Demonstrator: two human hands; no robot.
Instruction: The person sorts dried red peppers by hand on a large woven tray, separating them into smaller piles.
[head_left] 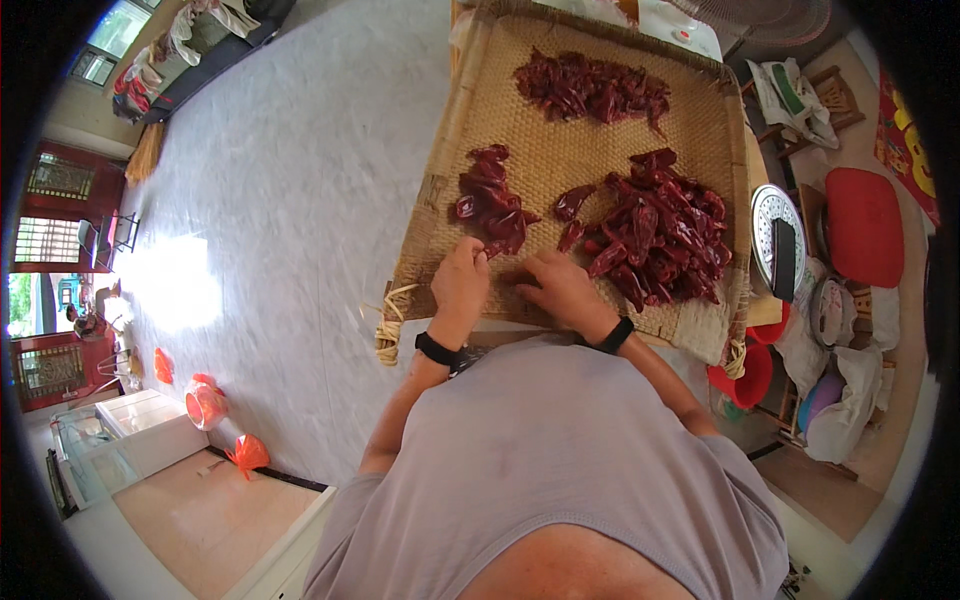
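Observation:
A woven bamboo tray (560, 150) with a rolled rim lies in front of me, bearing dark red dried chili peppers in three heaps. At the near edge of the small left heap (492, 205), my left hand (461, 287) pinches a chili pepper (492, 248) between its fingertips. My right hand (568, 290) is over the tray's near side, its bent fingers and thumb apart and nothing visible between them. Just beyond it lies the large right heap (665, 230), with a few loose peppers on its left side. The third heap (595, 88) sits at the far end.
Right of the tray are a round white dial scale (775, 240), a red bucket (742, 378), a red stool seat (865, 228) and several bags. A fan (770, 15) stands beyond. Orange-red plastic bags (248, 455) rest on the grey floor (300, 220) at left.

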